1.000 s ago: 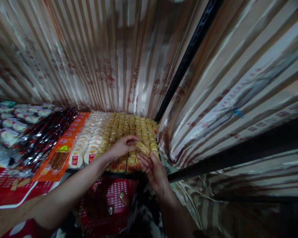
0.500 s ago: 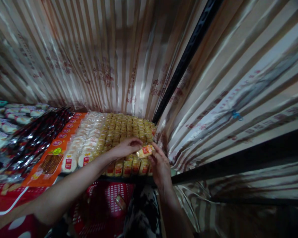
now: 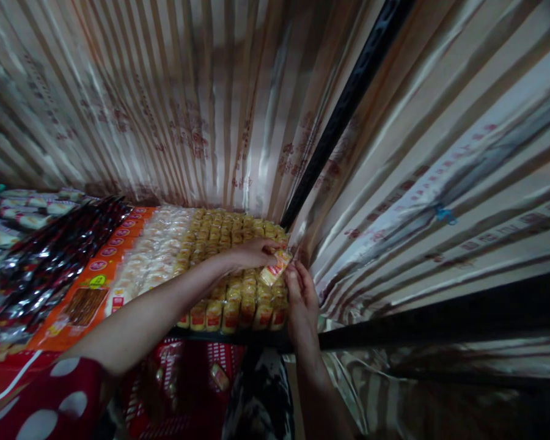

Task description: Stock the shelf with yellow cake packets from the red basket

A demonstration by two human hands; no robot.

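From my remote seat I take this for a snack shop or its stockroom: wrapped yellow snacks [image 3: 233, 310] stand in tight rows beside white packs [image 3: 158, 239], an orange packet [image 3: 94, 269] and glossy dark packets [image 3: 62, 260] (dozens of the yellow ones alone), with a slotted black post [image 3: 343, 110] and striped sheeting [image 3: 229, 116] behind.

Dim light, striped pleated sheeting [image 3: 187, 79] behind a slanting black post [image 3: 344, 110].

The hands [image 3: 301, 299] have moved the yellow packet [image 3: 274, 270] rightward and tilted it more steeply
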